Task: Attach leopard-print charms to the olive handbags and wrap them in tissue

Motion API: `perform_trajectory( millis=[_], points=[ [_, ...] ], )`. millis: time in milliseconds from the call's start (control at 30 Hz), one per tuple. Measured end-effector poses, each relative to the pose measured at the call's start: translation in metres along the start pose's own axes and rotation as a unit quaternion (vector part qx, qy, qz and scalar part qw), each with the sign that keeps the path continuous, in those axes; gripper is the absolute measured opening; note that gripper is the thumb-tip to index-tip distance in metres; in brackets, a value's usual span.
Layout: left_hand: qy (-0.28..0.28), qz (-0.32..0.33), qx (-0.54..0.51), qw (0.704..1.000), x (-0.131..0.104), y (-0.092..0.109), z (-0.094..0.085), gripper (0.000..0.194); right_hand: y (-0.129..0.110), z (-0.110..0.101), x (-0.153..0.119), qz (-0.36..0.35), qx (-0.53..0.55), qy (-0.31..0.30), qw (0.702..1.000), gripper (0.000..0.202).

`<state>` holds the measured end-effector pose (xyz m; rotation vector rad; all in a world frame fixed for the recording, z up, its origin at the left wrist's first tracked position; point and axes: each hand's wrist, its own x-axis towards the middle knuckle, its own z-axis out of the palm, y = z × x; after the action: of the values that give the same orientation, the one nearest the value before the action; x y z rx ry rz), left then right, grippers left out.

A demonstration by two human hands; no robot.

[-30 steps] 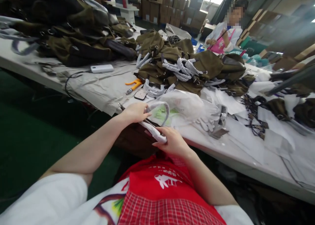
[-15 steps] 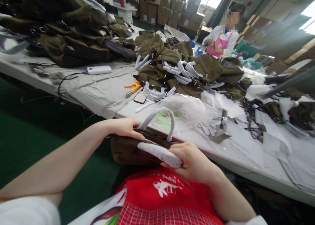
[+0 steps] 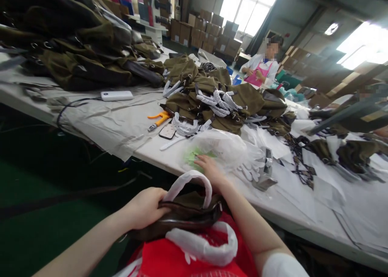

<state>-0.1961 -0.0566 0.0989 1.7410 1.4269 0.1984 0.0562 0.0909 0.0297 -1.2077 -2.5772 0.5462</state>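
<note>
A dark olive-brown handbag (image 3: 194,218) rests against my lap, its zipped top open. Both of its handles are wrapped in white; one handle (image 3: 190,176) stands up, and the other hangs toward me over the red apron (image 3: 160,254). My left hand (image 3: 147,207) is closed around the bag's rim at the left end of the opening. Beyond the bag, my right hand (image 3: 210,171) reaches onto the table with its fingers stretched out. Its fingertips are at some light-green slips (image 3: 194,155) beside a clear plastic bag (image 3: 224,143). Whether they touch the slips is hard to see.
On the white table (image 3: 157,155) lie orange-handled pliers (image 3: 159,119), a phone (image 3: 167,131) and a white power bank (image 3: 117,96). Piled olive bags (image 3: 212,95) with wrapped handles lie behind. A metal dispenser-like object (image 3: 266,172) stands right. A co-worker in a pink apron (image 3: 256,75) is across the table.
My right hand has let go of the near handle and moved forward to the green slips. The bag's top has opened wider, and my left hand still grips its rim.
</note>
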Motion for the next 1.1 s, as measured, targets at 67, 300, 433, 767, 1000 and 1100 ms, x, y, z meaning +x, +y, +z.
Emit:
perform_trajectory(
  millis=[67, 300, 433, 767, 1000, 1100],
  points=[
    [0.045, -0.017, 0.018, 0.999, 0.001, 0.0, 0.0, 0.025, 0.0, 0.005, 0.007, 0.002, -0.072, -0.035, 0.997, 0.044],
    [0.159, -0.053, 0.024, 0.986, 0.013, 0.007, -0.001, 0.035, -0.016, -0.04, 0.016, 0.079, -0.098, 0.078, 0.989, 0.026],
    [0.163, -0.047, -0.022, 0.985, 0.015, 0.006, 0.002, 0.033, -0.073, -0.051, -0.023, 0.033, 0.004, 0.213, 0.976, 0.03],
    [0.179, -0.104, -0.41, 0.888, 0.026, -0.013, 0.028, 0.037, -0.148, 0.007, -0.071, -0.192, 0.24, -0.276, 0.911, 0.02],
    [0.156, -0.127, -0.509, 0.837, 0.019, -0.006, 0.032, 0.04, -0.147, 0.044, -0.063, 0.261, 0.506, -0.279, 0.773, 0.017],
    [0.152, -0.116, -0.502, 0.843, 0.018, 0.001, 0.036, 0.043, -0.149, 0.057, -0.056, 0.272, 0.529, -0.277, 0.755, 0.01]
  ],
)
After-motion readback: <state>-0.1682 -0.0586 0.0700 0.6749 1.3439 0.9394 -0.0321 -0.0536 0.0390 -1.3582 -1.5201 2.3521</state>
